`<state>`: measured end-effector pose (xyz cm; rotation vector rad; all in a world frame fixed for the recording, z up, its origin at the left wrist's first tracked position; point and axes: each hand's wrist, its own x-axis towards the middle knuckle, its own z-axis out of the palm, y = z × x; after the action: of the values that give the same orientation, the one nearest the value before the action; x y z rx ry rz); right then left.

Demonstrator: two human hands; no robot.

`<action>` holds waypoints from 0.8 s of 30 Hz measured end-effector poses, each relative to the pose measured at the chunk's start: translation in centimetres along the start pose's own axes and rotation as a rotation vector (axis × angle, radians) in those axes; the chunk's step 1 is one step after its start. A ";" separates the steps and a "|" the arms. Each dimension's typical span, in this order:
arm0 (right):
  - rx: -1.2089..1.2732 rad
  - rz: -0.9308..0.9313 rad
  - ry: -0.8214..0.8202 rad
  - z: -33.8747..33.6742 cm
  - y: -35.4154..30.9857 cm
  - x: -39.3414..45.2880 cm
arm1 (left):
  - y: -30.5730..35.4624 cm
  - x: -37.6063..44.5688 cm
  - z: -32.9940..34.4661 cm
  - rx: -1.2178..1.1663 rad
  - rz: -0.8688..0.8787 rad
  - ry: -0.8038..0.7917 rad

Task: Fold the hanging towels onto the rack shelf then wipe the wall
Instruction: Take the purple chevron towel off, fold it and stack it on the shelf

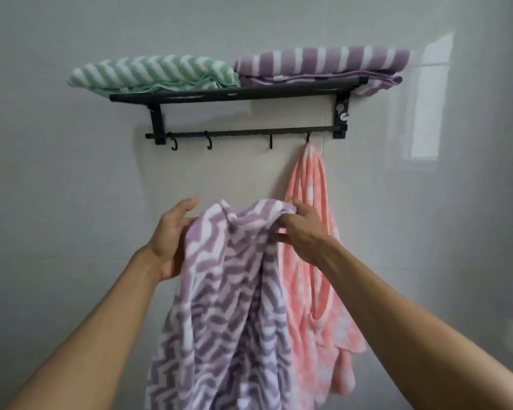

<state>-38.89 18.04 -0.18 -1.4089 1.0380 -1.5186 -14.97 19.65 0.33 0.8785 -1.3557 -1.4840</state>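
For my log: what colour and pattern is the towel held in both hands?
Purple and white zigzag towel, seen in the head view.

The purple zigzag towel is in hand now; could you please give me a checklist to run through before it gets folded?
1. Purple zigzag towel off the hooks: ok, held below the rail.
2. Right hand grip: ok, fingers pinch the top edge.
3. Left hand grip: cannot tell, the fingers look fairly straight against the cloth.
4. Towel spread flat for folding: not ok, it hangs bunched.
5. Room on the rack shelf: not ok as a bare spot; the green towel and striped purple towel cover it, so stack on top.
6. Pink towel: not ok, on the rightmost hook.
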 end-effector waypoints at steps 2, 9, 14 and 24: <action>0.135 -0.031 -0.020 0.6 -1.2 -2.3 | -2.7 -1.0 0.5 0.059 -0.063 0.123; 0.423 0.037 -0.293 2.9 -2.9 -11.0 | -7.4 -8.0 4.8 0.367 -0.010 0.079; 0.485 0.076 -0.368 1.9 -4.9 -13.8 | -5.7 -11.0 6.1 0.435 0.048 -0.022; -0.007 0.144 -0.216 0.0 -7.0 -14.5 | -3.1 -12.4 2.8 0.404 0.218 0.074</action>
<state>-38.17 34.09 1.45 -1.4348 0.9894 -1.2312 -13.99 32.21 -3.25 0.9876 -1.6683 -1.0182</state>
